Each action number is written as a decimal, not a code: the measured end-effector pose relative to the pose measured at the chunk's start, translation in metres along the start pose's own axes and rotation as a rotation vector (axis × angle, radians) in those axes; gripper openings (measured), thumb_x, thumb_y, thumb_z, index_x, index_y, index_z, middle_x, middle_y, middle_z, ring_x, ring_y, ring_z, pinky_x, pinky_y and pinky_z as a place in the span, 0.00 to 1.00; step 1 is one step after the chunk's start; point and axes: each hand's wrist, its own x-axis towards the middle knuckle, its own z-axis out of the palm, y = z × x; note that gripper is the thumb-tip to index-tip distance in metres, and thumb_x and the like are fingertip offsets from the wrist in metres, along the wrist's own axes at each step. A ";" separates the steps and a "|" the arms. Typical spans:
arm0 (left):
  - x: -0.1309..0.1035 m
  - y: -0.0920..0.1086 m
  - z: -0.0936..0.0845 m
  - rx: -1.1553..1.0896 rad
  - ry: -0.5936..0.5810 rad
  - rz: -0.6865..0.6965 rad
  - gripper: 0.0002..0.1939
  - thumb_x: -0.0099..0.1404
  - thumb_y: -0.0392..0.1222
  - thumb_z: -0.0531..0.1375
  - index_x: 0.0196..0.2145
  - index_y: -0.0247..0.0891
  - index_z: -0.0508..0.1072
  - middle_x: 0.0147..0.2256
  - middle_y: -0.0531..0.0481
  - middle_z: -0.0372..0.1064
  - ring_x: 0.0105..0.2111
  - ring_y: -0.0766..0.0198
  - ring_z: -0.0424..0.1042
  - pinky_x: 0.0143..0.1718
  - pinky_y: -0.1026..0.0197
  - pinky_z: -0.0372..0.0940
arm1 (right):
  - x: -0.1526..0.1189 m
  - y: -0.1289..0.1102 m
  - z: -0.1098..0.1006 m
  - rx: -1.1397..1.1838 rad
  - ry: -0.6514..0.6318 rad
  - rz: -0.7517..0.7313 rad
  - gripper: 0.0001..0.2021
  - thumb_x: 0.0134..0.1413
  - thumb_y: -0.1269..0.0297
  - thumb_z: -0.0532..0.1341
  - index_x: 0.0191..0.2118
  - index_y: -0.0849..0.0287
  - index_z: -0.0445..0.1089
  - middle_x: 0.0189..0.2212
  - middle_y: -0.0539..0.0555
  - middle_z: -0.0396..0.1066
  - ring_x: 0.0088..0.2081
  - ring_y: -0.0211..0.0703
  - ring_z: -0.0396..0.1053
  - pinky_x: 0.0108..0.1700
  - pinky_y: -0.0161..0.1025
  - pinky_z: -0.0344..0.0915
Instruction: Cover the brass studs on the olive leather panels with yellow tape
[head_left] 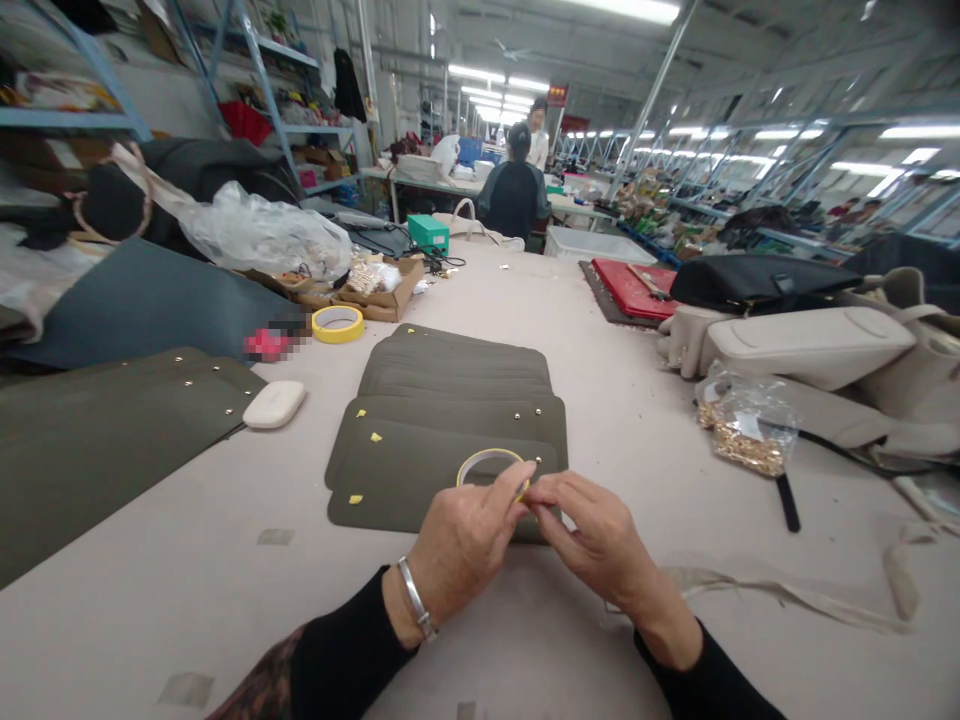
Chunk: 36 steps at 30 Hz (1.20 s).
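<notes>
My left hand [471,530] is closed around a narrow roll of yellow tape [480,458], held above the front of the stacked pieces. Fingertips of my right hand [592,520] are pinched together at the roll's right edge, against my left fingers; whatever they pinch is too small to make out. Under both hands lie overlapping dark olive panels [442,460] with rounded corners. Small yellow tape bits [376,437] stick to their left side, and small metal studs [538,412] show near the right.
Left on the table are more olive panels [112,440], a white rounded case [275,404] and a wider yellow tape roll [337,324]. To the right are cream bags [810,345], a bag of gold hardware [750,430] and a fabric strap [787,590]. People [516,190] are farther back.
</notes>
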 end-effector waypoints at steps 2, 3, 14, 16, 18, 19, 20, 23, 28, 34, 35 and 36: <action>0.000 0.002 0.001 0.025 -0.012 0.001 0.16 0.70 0.39 0.49 0.54 0.37 0.58 0.35 0.50 0.74 0.29 0.63 0.73 0.30 0.62 0.65 | -0.001 0.001 0.003 -0.050 0.029 -0.015 0.08 0.56 0.76 0.55 0.37 0.59 0.68 0.30 0.53 0.71 0.32 0.39 0.69 0.36 0.36 0.67; 0.000 0.002 0.000 0.022 -0.032 -0.011 0.13 0.70 0.39 0.48 0.52 0.37 0.60 0.34 0.51 0.73 0.29 0.63 0.72 0.29 0.63 0.65 | -0.002 0.002 0.005 -0.078 0.049 -0.015 0.07 0.56 0.76 0.55 0.36 0.59 0.67 0.28 0.52 0.71 0.30 0.38 0.68 0.35 0.36 0.66; 0.005 0.000 0.003 0.130 -0.035 -0.013 0.10 0.68 0.35 0.48 0.30 0.38 0.66 0.23 0.53 0.65 0.22 0.64 0.66 0.21 0.63 0.56 | -0.001 -0.002 0.019 0.060 0.148 0.376 0.05 0.52 0.71 0.57 0.29 0.59 0.70 0.23 0.50 0.71 0.24 0.36 0.67 0.28 0.33 0.65; 0.005 0.005 0.005 0.131 0.013 0.036 0.10 0.67 0.34 0.48 0.30 0.38 0.65 0.23 0.53 0.64 0.22 0.64 0.65 0.23 0.63 0.57 | 0.000 0.008 0.021 0.260 0.174 0.677 0.06 0.51 0.65 0.60 0.28 0.60 0.70 0.20 0.50 0.70 0.21 0.36 0.67 0.25 0.32 0.65; 0.004 0.008 0.008 0.136 0.020 0.065 0.09 0.68 0.33 0.48 0.30 0.38 0.65 0.24 0.53 0.64 0.23 0.65 0.64 0.25 0.63 0.58 | 0.000 0.024 0.020 0.446 0.196 0.903 0.11 0.48 0.58 0.62 0.28 0.62 0.71 0.18 0.49 0.69 0.18 0.36 0.66 0.22 0.33 0.65; 0.004 0.008 0.010 0.157 -0.004 0.066 0.09 0.68 0.33 0.49 0.30 0.38 0.65 0.24 0.53 0.65 0.24 0.65 0.65 0.25 0.63 0.59 | -0.001 0.032 0.019 0.514 0.196 0.965 0.13 0.46 0.55 0.64 0.28 0.63 0.71 0.18 0.50 0.69 0.18 0.36 0.66 0.22 0.33 0.66; 0.003 0.007 0.013 0.190 -0.046 0.059 0.08 0.68 0.33 0.50 0.30 0.38 0.64 0.25 0.52 0.65 0.25 0.64 0.65 0.26 0.63 0.59 | -0.001 0.039 0.018 0.559 0.184 1.001 0.16 0.43 0.53 0.65 0.29 0.63 0.72 0.18 0.51 0.70 0.18 0.36 0.66 0.22 0.34 0.67; 0.002 0.000 0.022 0.296 -0.221 0.043 0.07 0.67 0.33 0.51 0.31 0.38 0.64 0.28 0.51 0.66 0.28 0.61 0.65 0.26 0.62 0.61 | -0.001 0.055 0.017 0.586 0.134 1.019 0.19 0.40 0.50 0.67 0.31 0.64 0.74 0.21 0.53 0.72 0.21 0.37 0.68 0.25 0.35 0.69; 0.000 -0.005 0.033 0.334 -0.343 0.038 0.05 0.67 0.33 0.51 0.33 0.38 0.63 0.30 0.49 0.65 0.30 0.59 0.65 0.27 0.60 0.63 | 0.000 0.062 0.023 0.421 0.060 0.948 0.18 0.47 0.50 0.63 0.31 0.64 0.73 0.20 0.53 0.71 0.21 0.38 0.68 0.24 0.35 0.67; -0.001 -0.006 0.034 0.291 -0.347 0.012 0.04 0.67 0.34 0.52 0.33 0.38 0.63 0.31 0.50 0.65 0.31 0.59 0.64 0.29 0.60 0.63 | 0.009 0.061 0.024 -0.031 -0.081 0.686 0.10 0.53 0.62 0.57 0.30 0.59 0.74 0.27 0.53 0.75 0.29 0.42 0.72 0.34 0.38 0.66; -0.001 -0.007 0.034 0.285 -0.348 0.009 0.04 0.67 0.34 0.52 0.33 0.38 0.63 0.31 0.50 0.65 0.31 0.59 0.64 0.29 0.60 0.63 | 0.010 0.060 0.025 -0.080 -0.099 0.659 0.09 0.53 0.64 0.56 0.30 0.58 0.73 0.28 0.53 0.76 0.29 0.43 0.72 0.35 0.38 0.65; -0.001 -0.007 0.034 0.282 -0.350 0.005 0.04 0.67 0.34 0.52 0.33 0.38 0.63 0.31 0.50 0.65 0.31 0.59 0.64 0.29 0.60 0.63 | 0.011 0.060 0.025 -0.114 -0.112 0.640 0.09 0.53 0.64 0.56 0.30 0.58 0.73 0.29 0.53 0.76 0.30 0.43 0.72 0.35 0.38 0.65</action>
